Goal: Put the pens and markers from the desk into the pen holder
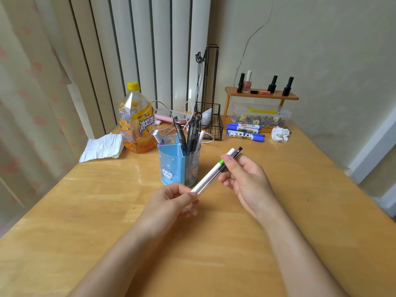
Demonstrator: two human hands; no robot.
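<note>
A blue pen holder (171, 166) stands mid-desk with several pens and markers upright in it. Just in front of it, a white marker with a green band (211, 173) and a black pen (232, 156) lie side by side, held above the desk at a slant. My left hand (173, 200) grips their lower end. My right hand (244, 176) pinches them near the upper end. Three blue markers (244, 131) lie on the desk at the back right.
A large orange drink bottle (137, 123) and a crumpled paper towel (102, 146) sit left of the holder. A black wire rack (211, 123), a small wooden shelf with nail polish bottles (261, 94), a clear box of clips (259, 118) and a paper ball (279, 133) are at the back.
</note>
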